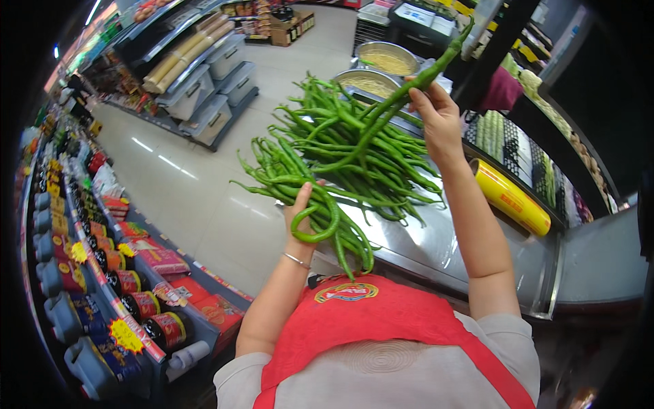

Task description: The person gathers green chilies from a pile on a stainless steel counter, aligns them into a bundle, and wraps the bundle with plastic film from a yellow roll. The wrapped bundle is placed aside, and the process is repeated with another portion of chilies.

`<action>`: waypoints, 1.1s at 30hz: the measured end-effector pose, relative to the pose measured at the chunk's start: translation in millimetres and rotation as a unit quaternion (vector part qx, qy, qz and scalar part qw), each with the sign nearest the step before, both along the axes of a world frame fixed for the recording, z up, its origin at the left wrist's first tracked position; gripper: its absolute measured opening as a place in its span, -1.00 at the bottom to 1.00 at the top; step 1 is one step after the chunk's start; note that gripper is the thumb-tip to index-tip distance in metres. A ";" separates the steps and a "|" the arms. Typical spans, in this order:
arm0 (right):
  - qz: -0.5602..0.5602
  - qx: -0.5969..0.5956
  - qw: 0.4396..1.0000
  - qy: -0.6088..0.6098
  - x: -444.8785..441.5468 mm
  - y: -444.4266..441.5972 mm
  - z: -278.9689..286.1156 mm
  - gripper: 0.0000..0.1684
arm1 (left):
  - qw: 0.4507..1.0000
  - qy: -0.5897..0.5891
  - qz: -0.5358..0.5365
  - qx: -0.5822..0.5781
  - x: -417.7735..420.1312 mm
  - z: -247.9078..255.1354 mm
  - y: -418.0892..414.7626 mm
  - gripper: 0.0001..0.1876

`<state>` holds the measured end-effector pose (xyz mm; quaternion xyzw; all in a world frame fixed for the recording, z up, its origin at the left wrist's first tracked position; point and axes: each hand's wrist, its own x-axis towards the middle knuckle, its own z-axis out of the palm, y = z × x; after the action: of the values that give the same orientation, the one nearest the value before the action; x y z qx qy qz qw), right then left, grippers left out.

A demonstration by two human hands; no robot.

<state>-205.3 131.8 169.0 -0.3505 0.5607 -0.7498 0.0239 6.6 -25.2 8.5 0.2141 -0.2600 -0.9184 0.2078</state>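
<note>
My left hand [302, 209] is closed around a bundle of long green chili peppers [286, 179], and one curled pepper loops over its fingers. A large heap of the same peppers [373, 158] lies on the stainless steel table [409, 240], just beyond the bundle. Raised above the heap's right side, my right hand [434, 110] pinches long green peppers [439, 66] between thumb and fingers. How many it holds cannot be told.
Two round metal trays [387, 59] of pale yellow strands stand beyond the heap. A yellow roll [511, 197] lies along the table's right side, beside vegetable shelves [531, 158]. Shelves of bottles [122, 286] line the left; lidded plastic bins [209, 117] stand across the tiled floor.
</note>
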 end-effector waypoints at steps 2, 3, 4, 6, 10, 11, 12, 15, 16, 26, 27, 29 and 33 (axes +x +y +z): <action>0.008 -0.048 0.999 -0.010 4.5 -0.3 12.3 -0.70 | 1.000 0.015 -0.005 -0.014 -1.6 0.8 -3.9 -0.64; 0.002 -0.059 0.998 -0.012 1.9 4.6 13.8 -0.70 | 1.000 0.015 -0.003 -0.017 -3.7 1.9 -1.7 -0.64; -0.003 -0.070 0.997 -0.014 -2.4 9.3 15.5 -0.70 | 1.000 0.015 -0.001 -0.020 -5.2 4.5 0.4 -0.64; -0.002 -0.098 0.995 -0.020 -8.5 18.0 22.3 -0.70 | 0.999 0.021 -0.003 -0.037 -8.6 7.9 1.1 -0.63; 0.022 -0.146 0.987 -0.069 -10.1 31.0 33.0 -0.72 | 0.998 0.025 0.006 -0.063 -13.5 7.5 0.2 -0.61; 0.037 -0.152 0.985 -0.077 -11.4 34.3 35.2 -0.71 | 0.998 0.034 -0.009 -0.054 -15.7 5.9 -0.5 -0.61; 0.050 -0.159 0.982 -0.085 -12.4 38.9 37.0 -0.71 | 0.998 0.042 -0.025 -0.046 -16.2 2.5 -4.3 -0.60; 0.097 -0.138 0.982 -0.082 -12.0 50.7 46.9 -0.72 | 0.992 0.087 -0.090 -0.033 -14.8 -10.8 -17.0 -0.57; 0.108 -0.113 0.985 -0.075 -7.8 52.4 49.7 -0.72 | 0.989 0.098 -0.107 -0.008 -10.3 -11.1 -20.3 -0.57; 0.190 0.347 0.919 -0.005 75.2 -18.2 18.7 -0.66 | 0.983 0.119 -0.141 -0.018 15.6 -10.4 -27.2 -0.53; 0.186 0.365 0.912 0.012 78.7 -25.5 14.7 -0.64 | 0.982 0.130 -0.138 -0.018 16.4 -8.9 -24.4 -0.53; 0.161 0.366 0.912 0.090 85.5 -39.5 4.3 -0.62 | 0.982 0.136 -0.130 -0.014 17.9 -3.9 -20.4 -0.57; 0.128 0.361 0.890 0.247 112.5 -62.1 -5.2 -0.64 | 0.990 0.109 -0.092 0.008 23.4 13.1 -11.7 -0.58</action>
<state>-92.8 69.7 163.8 -0.5606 0.7306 -0.3755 0.1052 30.1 -36.9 21.6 0.0895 -0.2474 -0.9534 0.1476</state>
